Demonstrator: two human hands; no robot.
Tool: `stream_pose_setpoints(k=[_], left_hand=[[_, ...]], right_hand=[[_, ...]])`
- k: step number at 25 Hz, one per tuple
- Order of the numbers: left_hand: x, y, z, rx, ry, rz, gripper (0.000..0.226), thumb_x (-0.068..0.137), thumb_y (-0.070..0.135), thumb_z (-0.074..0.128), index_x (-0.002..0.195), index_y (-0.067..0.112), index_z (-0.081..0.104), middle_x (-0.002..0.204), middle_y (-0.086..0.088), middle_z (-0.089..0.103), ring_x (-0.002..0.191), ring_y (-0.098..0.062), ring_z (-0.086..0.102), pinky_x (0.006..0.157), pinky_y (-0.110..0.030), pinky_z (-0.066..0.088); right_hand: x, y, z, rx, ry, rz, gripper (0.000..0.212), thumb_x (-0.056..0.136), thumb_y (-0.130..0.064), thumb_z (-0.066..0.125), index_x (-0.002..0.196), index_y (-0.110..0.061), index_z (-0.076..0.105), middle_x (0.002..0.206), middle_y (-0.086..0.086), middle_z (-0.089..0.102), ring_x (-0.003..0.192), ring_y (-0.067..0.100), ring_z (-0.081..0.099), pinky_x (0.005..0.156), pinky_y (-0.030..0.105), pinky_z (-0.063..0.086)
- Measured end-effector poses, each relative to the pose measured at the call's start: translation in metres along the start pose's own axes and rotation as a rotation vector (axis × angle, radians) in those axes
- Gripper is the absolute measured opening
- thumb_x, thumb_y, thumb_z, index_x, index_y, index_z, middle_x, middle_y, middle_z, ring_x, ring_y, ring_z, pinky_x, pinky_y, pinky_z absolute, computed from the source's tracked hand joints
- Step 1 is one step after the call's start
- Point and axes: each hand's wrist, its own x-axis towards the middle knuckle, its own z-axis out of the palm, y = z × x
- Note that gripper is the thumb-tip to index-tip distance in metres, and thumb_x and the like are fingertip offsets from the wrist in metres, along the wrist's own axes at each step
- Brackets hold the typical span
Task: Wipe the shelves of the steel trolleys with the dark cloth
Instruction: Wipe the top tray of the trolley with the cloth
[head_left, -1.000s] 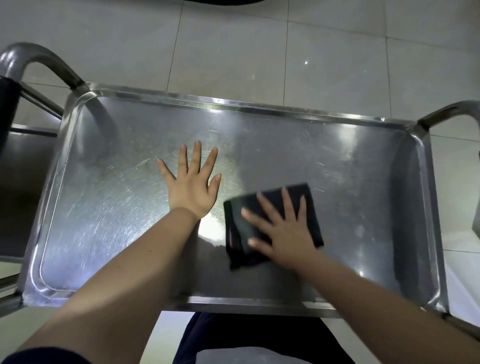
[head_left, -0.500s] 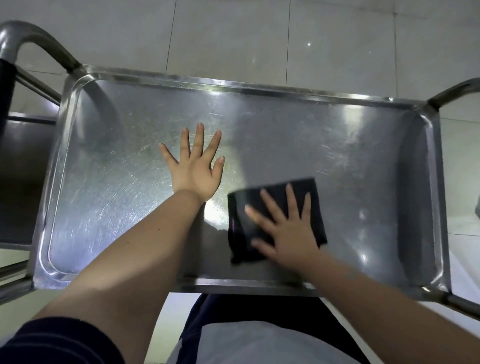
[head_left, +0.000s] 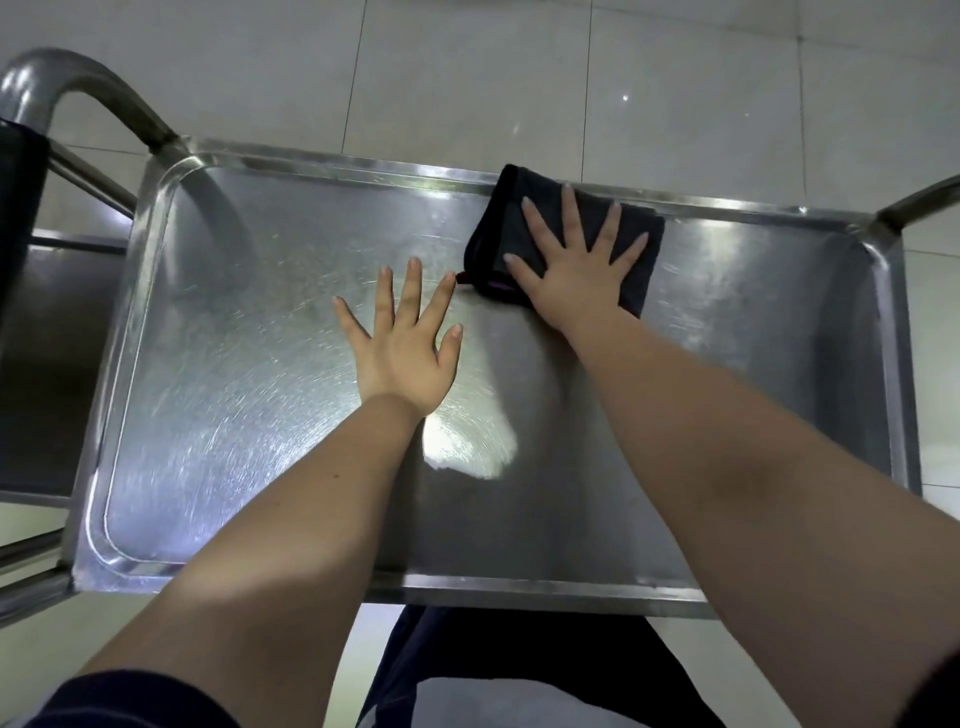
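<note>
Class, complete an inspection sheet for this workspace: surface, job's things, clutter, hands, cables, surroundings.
Surface: steel trolley shelf, scratched, with a glare patch near the middle.
Job's things: dark cloth, folded, at the far rim and partly lying over it.
Clutter: nothing seen.
Hands: right hand flat on the cloth, fingers spread; left hand flat on bare steel beside it.
Cables: nothing seen.
Surroundings: tiled floor; second steel shelf at the left.

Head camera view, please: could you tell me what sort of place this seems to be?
Probably a canteen, commercial kitchen or similar service area: a steel trolley shelf with a raised rim, another trolley beside it on the left, and a pale glossy tiled floor.
</note>
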Motion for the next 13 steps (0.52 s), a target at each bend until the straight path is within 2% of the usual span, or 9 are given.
stream_pose_setpoints(k=[2, 4, 9, 11, 13], left_hand=[[0.001, 0.001, -0.001, 0.006, -0.011, 0.005, 0.056, 0.099, 0.055, 0.008, 0.153, 0.044, -0.001, 0.164, 0.005, -0.005, 0.150, -0.026, -0.009, 0.109, -0.071, -0.009], [0.000, 0.001, -0.003, 0.011, -0.023, 0.011, 0.057, 0.099, 0.054, 0.009, 0.153, 0.044, -0.003, 0.164, 0.004, -0.006, 0.150, -0.027, -0.008, 0.109, -0.072, -0.007], [0.000, 0.002, -0.006, 0.021, -0.042, 0.000, 0.056, 0.099, 0.056, 0.009, 0.153, 0.045, -0.002, 0.164, 0.005, -0.007, 0.150, -0.026, -0.008, 0.109, -0.072, -0.008], [0.001, 0.003, -0.006, 0.029, -0.041, -0.007, 0.056, 0.099, 0.057, 0.009, 0.153, 0.045, -0.001, 0.164, 0.006, -0.007, 0.150, -0.025, -0.009, 0.109, -0.071, -0.009], [0.002, 0.002, -0.006, 0.022, -0.038, -0.007, 0.056, 0.099, 0.057, 0.010, 0.153, 0.045, 0.000, 0.164, 0.006, -0.006, 0.150, -0.025, -0.009, 0.110, -0.070, -0.010]], right_hand=[[-0.018, -0.001, 0.002, -0.035, 0.005, -0.065, 0.072, 0.084, -0.080, 0.010, 0.147, -0.054, -0.010, 0.162, -0.010, -0.017, 0.144, 0.046, -0.019, 0.105, 0.074, -0.012], [-0.073, 0.007, 0.016, -0.067, 0.027, -0.190, 0.072, 0.085, -0.078, 0.014, 0.150, -0.052, -0.006, 0.164, -0.008, -0.011, 0.145, 0.046, -0.016, 0.106, 0.074, -0.007], [-0.240, 0.031, 0.062, -0.059, 0.058, -0.398, 0.076, 0.083, -0.074, 0.041, 0.151, -0.046, 0.021, 0.163, 0.000, 0.014, 0.145, 0.052, 0.001, 0.103, 0.080, 0.005], [-0.262, 0.036, 0.069, -0.095, 0.040, -0.498, 0.075, 0.083, -0.073, 0.044, 0.151, -0.045, 0.026, 0.162, 0.002, 0.020, 0.144, 0.053, 0.003, 0.103, 0.080, 0.004], [-0.261, 0.036, 0.068, -0.105, 0.027, -0.501, 0.075, 0.082, -0.073, 0.044, 0.150, -0.045, 0.028, 0.162, 0.003, 0.020, 0.144, 0.053, 0.002, 0.104, 0.079, 0.000]])
